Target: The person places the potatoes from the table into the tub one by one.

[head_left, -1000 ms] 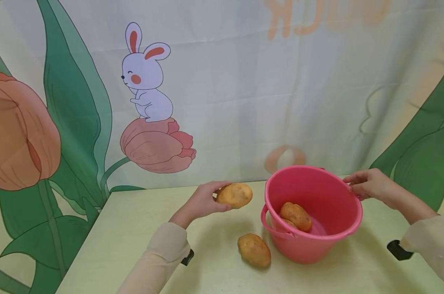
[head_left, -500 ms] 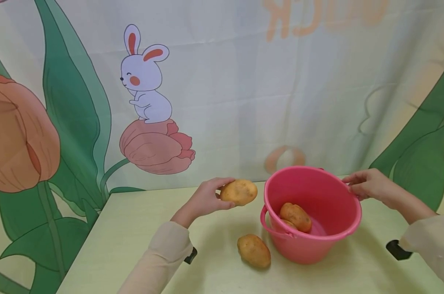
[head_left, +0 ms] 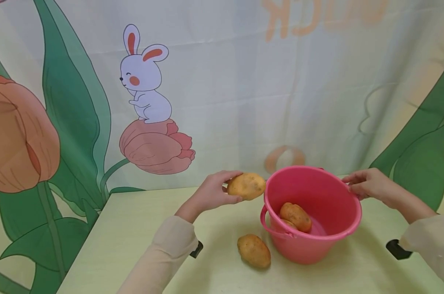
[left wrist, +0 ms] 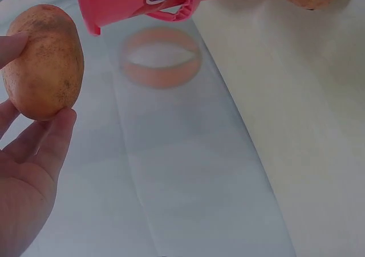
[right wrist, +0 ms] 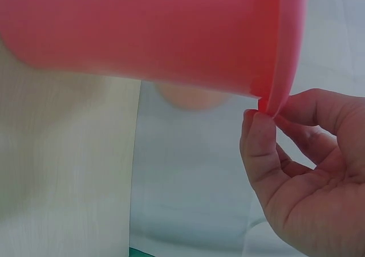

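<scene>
"Potato (head_left: 246, 186) in your left hand (head_left: 214, 192): what has just changed?"

"I have brought it up and to the right. A second ago it was lower and clearly apart from the pink bucket (head_left: 303, 250); now it is in the air just beside the left edge of the rim (head_left: 267, 196). Whether the two touch, I cannot tell. I judge the carry over the pale table (head_left: 126, 237) nearly done, with the potato outside the bucket."

"How are you holding it?"

"Clamped by its left end, thumb on one side, fingertips on the other. It is a smooth oval, yellow-brown, its dull skin marked with dark specks."

"And further right?"

"One loose potato (head_left: 254, 251), blunt and oblong, lies on the table just beside the bucket, where it was. The bucket has not moved either: plastic by its look, round-mouthed, narrowing downward, with a slim handle (head_left: 280, 234) hanging on the near side. Inside, towards the left, an orange-brown upper potato (head_left: 296, 217) largely hides a lower potato (head_left: 287, 223)."

"Your other hand?"

"My right hand (head_left: 374, 188) pinches the rim at the far right, thumb and fingertips pressed together on it, just as before; steadying, I would say."
</scene>
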### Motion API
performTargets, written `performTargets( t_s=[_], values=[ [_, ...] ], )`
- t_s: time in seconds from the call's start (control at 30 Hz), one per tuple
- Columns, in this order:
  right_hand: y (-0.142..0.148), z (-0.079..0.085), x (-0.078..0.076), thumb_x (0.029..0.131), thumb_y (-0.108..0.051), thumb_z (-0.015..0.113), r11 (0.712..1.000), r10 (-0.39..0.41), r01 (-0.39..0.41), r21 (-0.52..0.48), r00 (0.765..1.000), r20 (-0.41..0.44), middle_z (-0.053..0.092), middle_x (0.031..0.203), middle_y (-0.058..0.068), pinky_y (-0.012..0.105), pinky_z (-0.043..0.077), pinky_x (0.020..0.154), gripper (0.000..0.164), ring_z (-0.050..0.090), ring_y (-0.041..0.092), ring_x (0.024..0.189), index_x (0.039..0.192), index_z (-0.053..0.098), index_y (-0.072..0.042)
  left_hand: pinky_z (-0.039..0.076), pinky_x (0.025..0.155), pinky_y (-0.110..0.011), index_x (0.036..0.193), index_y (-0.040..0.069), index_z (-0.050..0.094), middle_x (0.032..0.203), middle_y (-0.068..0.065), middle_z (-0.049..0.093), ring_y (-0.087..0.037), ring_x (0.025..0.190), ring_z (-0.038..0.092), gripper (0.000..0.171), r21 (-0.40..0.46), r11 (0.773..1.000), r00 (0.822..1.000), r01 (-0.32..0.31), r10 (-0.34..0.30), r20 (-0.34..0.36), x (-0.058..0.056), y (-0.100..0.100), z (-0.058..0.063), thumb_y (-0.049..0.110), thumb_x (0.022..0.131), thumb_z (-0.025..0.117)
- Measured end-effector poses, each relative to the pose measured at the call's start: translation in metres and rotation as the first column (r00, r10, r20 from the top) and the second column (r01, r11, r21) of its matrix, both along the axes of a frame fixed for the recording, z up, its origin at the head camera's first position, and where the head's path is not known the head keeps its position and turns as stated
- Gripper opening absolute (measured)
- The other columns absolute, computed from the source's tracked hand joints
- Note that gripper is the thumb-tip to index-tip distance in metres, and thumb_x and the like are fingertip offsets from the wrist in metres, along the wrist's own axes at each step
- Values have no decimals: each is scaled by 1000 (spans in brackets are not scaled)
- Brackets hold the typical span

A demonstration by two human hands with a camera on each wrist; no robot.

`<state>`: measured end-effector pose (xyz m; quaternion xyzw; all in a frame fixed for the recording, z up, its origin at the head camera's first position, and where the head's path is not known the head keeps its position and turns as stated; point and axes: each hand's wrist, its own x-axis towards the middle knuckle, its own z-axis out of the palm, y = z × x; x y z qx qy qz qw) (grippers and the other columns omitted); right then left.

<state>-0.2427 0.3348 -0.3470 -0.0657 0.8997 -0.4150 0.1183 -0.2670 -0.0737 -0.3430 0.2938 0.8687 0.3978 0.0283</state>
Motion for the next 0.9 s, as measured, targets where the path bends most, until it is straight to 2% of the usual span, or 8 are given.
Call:
performTargets(
  t_s=[0.27,0.63,0.9],
  values=[
    [2,-1,-1,87,-11,51,1000,-3,4,-11,1000,14,59,102,19,32,53,67,44,63,16,74,123,41,12,50,74,-22,123,14,51,111,1,56,-13,93,52,57,17,999,999,36,-36,12,1,10,4,18,71,72],
    [3,-2,-2,86,-12,52,1000,-13,13,2,1000,18,60,102,19,32,53,67,45,62,15,75,124,41,11,48,71,-18,125,13,49,112,1,55,-12,94,51,57,-58,994,996,90,-91,-17,2,26,18,22,73,70],
    [2,-2,-2,86,-11,52,1000,-14,14,0,1000,14,60,101,18,33,53,67,44,62,16,75,123,41,11,47,71,-16,127,12,48,115,0,56,-11,96,51,57,-137,982,989,127,-135,-54,2,37,21,22,74,68]
  ],
)
